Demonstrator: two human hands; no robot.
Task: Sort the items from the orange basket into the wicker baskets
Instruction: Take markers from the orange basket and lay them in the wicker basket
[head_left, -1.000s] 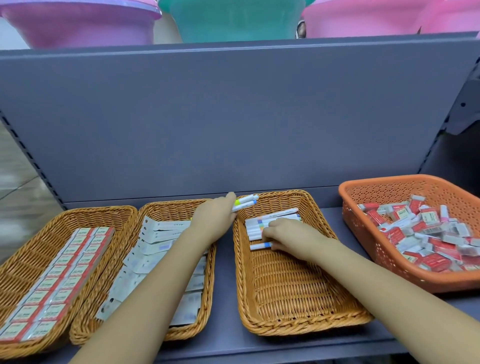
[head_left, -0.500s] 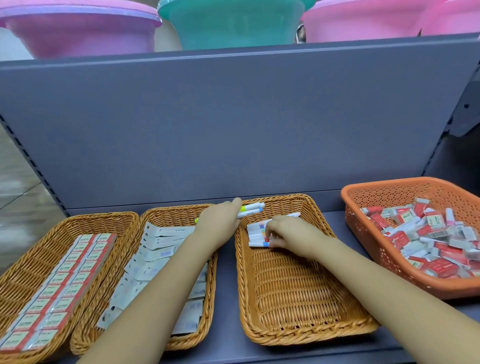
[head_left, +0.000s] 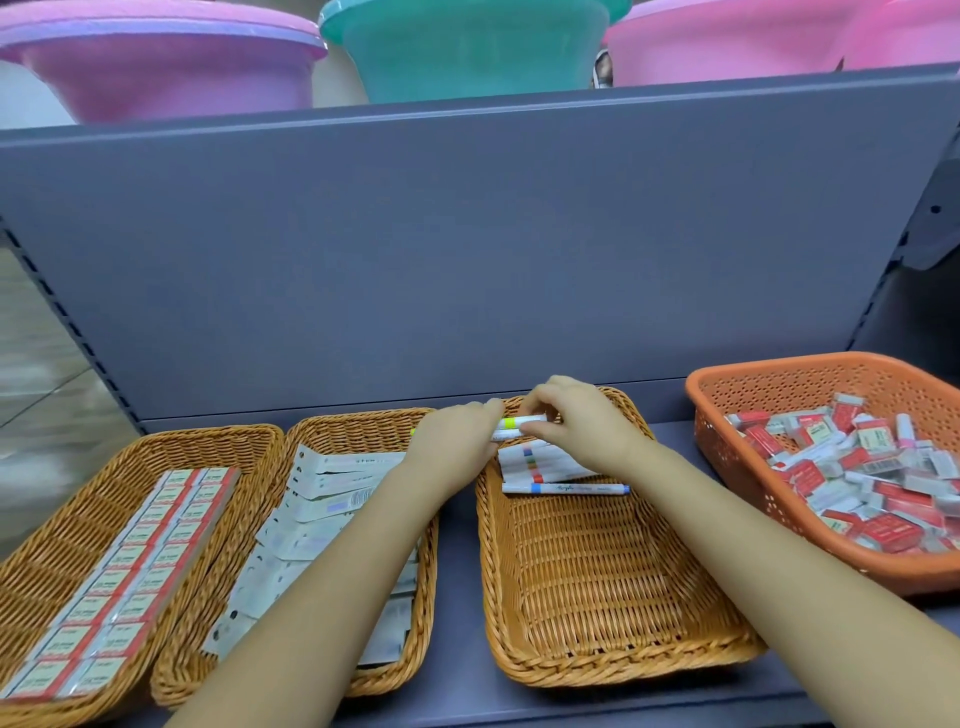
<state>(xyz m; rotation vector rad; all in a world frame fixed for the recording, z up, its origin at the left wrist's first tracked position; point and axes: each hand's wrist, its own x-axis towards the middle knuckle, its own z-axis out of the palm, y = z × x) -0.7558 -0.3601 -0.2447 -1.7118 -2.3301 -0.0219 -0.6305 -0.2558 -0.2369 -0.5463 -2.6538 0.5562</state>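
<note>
Three wicker baskets stand in a row on the shelf. The right wicker basket (head_left: 613, 597) has a row of white pens (head_left: 540, 465) at its far end, the nearest with a blue band. My left hand (head_left: 457, 441) holds white pens, one with a yellow band (head_left: 511, 423), above that basket's far left corner. My right hand (head_left: 576, 426) pinches the yellow-banded pen from the right. The orange basket (head_left: 737, 457) at the far right holds several red and white boxes (head_left: 857, 467).
The left wicker basket (head_left: 62, 530) holds rows of red and white boxes. The middle wicker basket (head_left: 353, 431) holds white flat packets. A grey back panel (head_left: 467, 249) rises behind the baskets. Pink and teal tubs (head_left: 467, 47) stand on the shelf above.
My right hand has lifted off the pens lying in the basket and moved up and left to the pens in my left hand. The blue-banded pen now lies uncovered.
</note>
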